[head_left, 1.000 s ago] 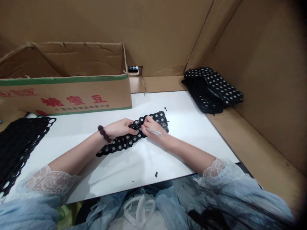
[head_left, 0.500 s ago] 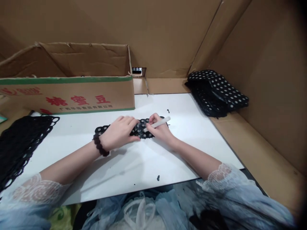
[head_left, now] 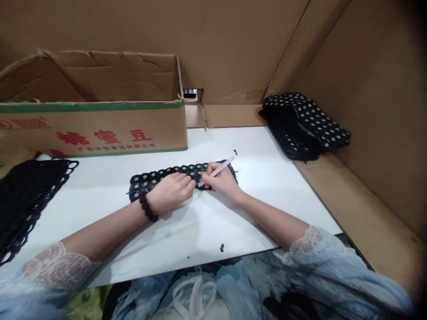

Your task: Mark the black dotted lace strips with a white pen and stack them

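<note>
A black rubbery-looking sheet with rows of pale round dots [head_left: 160,174] lies flat on the white board, its dots edged by scalloped rims. My right hand [head_left: 223,182] grips a white pen-like tool [head_left: 222,167], whose lower tip meets the sheet near its front edge. Just left of that tip, my left hand [head_left: 173,191] rests over the sheet's front part with fingers curled together. What its fingertips pinch, if anything, is hidden. A dark beaded band circles my left wrist.
An open cardboard box [head_left: 116,129] with red lettering stands at back left. Black sheet material with holes along its edge [head_left: 36,191] lies at far left. Dotted black sheets [head_left: 310,124] are piled at back right. Small black scraps [head_left: 222,247] dot the white board [head_left: 267,200]. Cardboard walls surround it.
My left hand has drawn back toward me off the sheet's middle, and its fingers have curled in, uncovering more dots. The white tool stays in my right hand, its tip slightly nearer the front edge.
</note>
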`<state>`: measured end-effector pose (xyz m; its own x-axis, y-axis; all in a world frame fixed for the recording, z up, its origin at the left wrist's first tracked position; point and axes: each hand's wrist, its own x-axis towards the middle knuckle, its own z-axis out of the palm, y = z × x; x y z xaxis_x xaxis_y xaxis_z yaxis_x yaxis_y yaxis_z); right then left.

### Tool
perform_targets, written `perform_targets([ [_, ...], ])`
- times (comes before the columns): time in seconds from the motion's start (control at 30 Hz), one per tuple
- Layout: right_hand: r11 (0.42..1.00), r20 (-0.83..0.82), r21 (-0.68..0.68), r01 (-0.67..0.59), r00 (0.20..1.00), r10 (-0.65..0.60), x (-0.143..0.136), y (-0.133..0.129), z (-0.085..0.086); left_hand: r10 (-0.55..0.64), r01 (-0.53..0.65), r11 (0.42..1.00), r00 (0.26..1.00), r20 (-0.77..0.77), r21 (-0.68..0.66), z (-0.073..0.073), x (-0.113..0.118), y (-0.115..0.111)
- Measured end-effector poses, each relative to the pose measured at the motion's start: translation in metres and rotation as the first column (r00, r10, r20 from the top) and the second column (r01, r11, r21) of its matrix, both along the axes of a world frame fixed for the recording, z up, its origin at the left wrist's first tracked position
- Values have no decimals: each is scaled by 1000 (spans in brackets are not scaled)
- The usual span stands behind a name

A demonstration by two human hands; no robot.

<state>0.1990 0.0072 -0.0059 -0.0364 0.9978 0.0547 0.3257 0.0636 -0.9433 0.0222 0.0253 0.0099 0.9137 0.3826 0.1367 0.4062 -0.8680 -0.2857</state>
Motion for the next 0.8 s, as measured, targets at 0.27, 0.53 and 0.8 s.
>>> perform_targets([
  [0.27, 998, -34, -50, 28, 999, -30, -4, 4, 1, -10, 4, 998, 996, 92, 64, -8, -2, 0],
  [0.53, 996, -11, -83, 27, 1000, -28, -6, 11, -1, 5, -14, 998, 988, 152, 60, -11, -1, -1],
  [0.8, 979, -23, -201, -10, 1000, 6, -3, 18, 4, 12, -28, 997, 979, 204, 74, -6, 0, -3],
])
